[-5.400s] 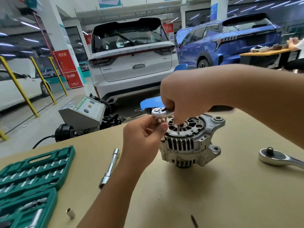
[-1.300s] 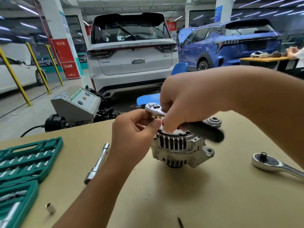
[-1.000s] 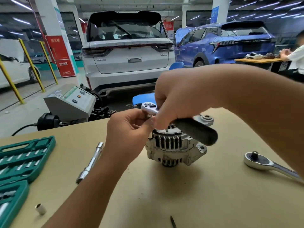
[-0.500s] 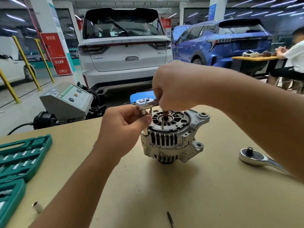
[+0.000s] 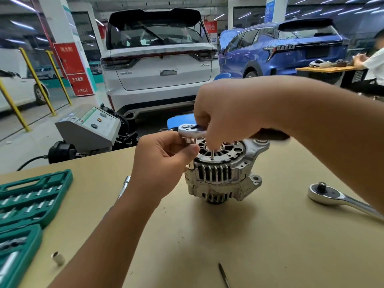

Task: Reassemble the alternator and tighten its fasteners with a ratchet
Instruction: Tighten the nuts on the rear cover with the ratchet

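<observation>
The right hand (image 5: 224, 113) grips a small ratchet (image 5: 192, 130), fingers curled over its neck just behind the head; the dark handle runs to the right under the wrist. The ratchet head sits above the near-left rim of the alternator (image 5: 222, 175), with a socket extension dropping from it to the housing edge. The left hand (image 5: 164, 161) pinches that extension between thumb and curled fingers, directly beneath the ratchet head.

The alternator stands upright at the middle of the table (image 5: 270, 246), vented face up, a thin pin rising from its centre.

The green socket case (image 5: 31, 206) lies open at the left table edge; its moulded slots hold rows of sockets and bits. A loose socket (image 5: 58, 258) lies just beside the case. An extension bar (image 5: 124, 187) lies between the case and the left forearm. A larger ratchet (image 5: 340, 197) rests well to the right of the alternator, its handle reaching toward the right edge. A thin dark pick (image 5: 224, 275) lies near the front edge. Bare tabletop surrounds the alternator in front.
</observation>
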The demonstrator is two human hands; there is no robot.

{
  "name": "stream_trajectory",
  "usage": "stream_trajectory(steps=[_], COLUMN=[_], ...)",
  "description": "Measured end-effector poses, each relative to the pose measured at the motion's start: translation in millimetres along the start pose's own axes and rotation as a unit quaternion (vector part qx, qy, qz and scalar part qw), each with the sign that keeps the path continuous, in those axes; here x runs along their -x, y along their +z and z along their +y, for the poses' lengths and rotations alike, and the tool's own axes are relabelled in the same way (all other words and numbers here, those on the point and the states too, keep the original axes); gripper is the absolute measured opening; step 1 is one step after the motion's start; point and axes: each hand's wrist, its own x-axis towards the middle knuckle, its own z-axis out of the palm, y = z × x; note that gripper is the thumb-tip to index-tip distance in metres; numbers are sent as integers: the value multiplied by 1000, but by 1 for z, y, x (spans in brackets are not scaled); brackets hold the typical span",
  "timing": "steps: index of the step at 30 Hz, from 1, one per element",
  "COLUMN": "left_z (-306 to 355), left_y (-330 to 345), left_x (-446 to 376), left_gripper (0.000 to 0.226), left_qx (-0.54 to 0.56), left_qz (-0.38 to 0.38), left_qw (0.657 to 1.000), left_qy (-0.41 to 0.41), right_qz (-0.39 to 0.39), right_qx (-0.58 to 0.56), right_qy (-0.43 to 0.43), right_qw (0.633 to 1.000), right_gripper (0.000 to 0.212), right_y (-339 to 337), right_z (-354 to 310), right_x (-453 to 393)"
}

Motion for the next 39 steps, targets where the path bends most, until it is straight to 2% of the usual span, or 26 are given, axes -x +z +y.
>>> stream_trajectory(steps=[2, 3, 5, 7, 10, 12, 13, 14, 15, 16, 17, 18, 19, 20, 21, 23, 30, 37, 39], left_z=[0, 1, 1, 2, 1, 1, 1, 0, 0, 0, -1, -1, -2, -2, -2, -2, -4, -3, -2], left_y=[0, 1, 5, 6, 1, -1, 0, 2, 5, 7, 8, 7, 5, 3, 1, 1, -1, 3, 2], left_x=[-1, -1, 0, 2, 1, 0, 0, 1, 2, 3, 3, 3, 2, 1, 1, 0, 0, 3, 2], left_gripper=[23, 22, 19, 18, 16, 15, 16, 17, 18, 18, 17, 17, 18, 19, 19, 19, 14, 24, 19], left_qx=[12, 9, 3, 1, 19, 27, 24, 15, 0, -15, -23, -19, -7, 7, 15, 17, 3, -10, 8], left_qz=[4, 7, 12, 12, -10, -26, -23, -14, -4, 4, 8, 8, 3, -5, -13, -21, -35, -28, -34], left_qw=[1000, 1000, 1000, 1000, 999, 999, 999, 999, 1000, 1000, 1000, 1000, 1000, 1000, 1000, 999, 999, 999, 999], left_qy=[-13, -15, -16, -8, -25, -35, -34, -29, -22, -14, -9, -6, -8, -14, -18, -22, -26, 12, -10], right_qz=[49, 55, 14, -33, -4, 46, 54, 43, 22, -27, -44, -11, -32, 7, 37, 66, 57, 52, 47], right_qx=[51, 51, -8, -58, -10, 47, 56, 17, -5, -37, -31, -57, 4, -6, 29, 75, 82, 91, 79], right_qy=[6, 5, 3, 15, 5, 13, 16, 25, 6, 4, -26, -27, -36, -22, 7, 2, -25, -14, -11], right_qw=[998, 997, 1000, 998, 1000, 998, 997, 999, 1000, 999, 998, 998, 999, 1000, 999, 995, 995, 994, 996], right_gripper=[17, 14, 8, 20, 7, 18, 15, 13, 17, 52, 27, 29, 18, 13, 19, 18, 12, 2, 13], right_y=[6, 7, 5, -1, -1, 1, 2, 5, 5, 6, 11, 15, 15, 11, 8, 2, 2, 6, 4], right_z=[4, 5, 5, 1, 5, 8, 11, 11, 12, 4, 8, 8, 11, 10, 11, 9, 9, 5, 8], right_x=[0, 1, 4, 7, 5, 3, 0, 2, 2, 11, 8, 6, 4, 2, -1, 0, -3, -8, -8])
